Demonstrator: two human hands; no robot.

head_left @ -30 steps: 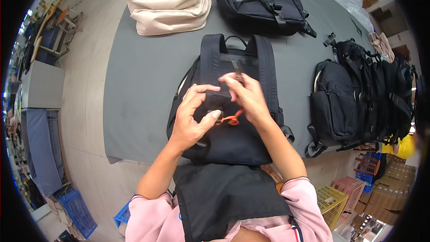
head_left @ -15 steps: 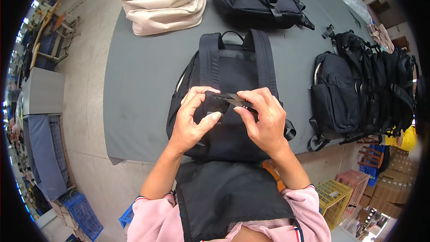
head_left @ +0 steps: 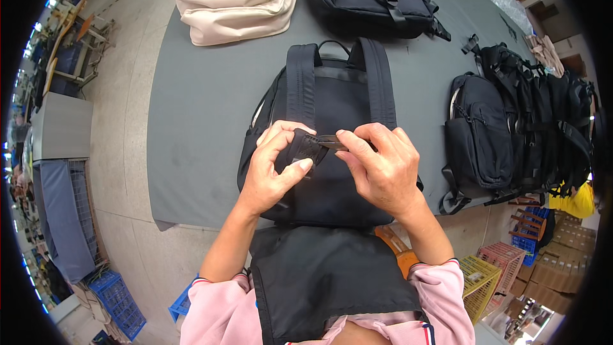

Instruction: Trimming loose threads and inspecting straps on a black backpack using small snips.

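A black backpack lies on the grey-covered table in front of me, its two shoulder straps facing up. My left hand pinches the stitched end of a black strap between thumb and fingers, raised over the pack. In my right hand are small dark metal thread snips; their tips point left and meet the edge of the strap end. Most of the snips' handle is hidden inside my fingers.
A cream bag and another black backpack lie at the table's far side. Several black backpacks stand in a row on the right. Yellow and pink crates are on the floor at lower right, a blue crate at lower left.
My right hand has shifted slightly right and turned, bringing the snips to a narrower, edge-on view. The left hand keeps its pinch on the strap end, which has tilted a little.
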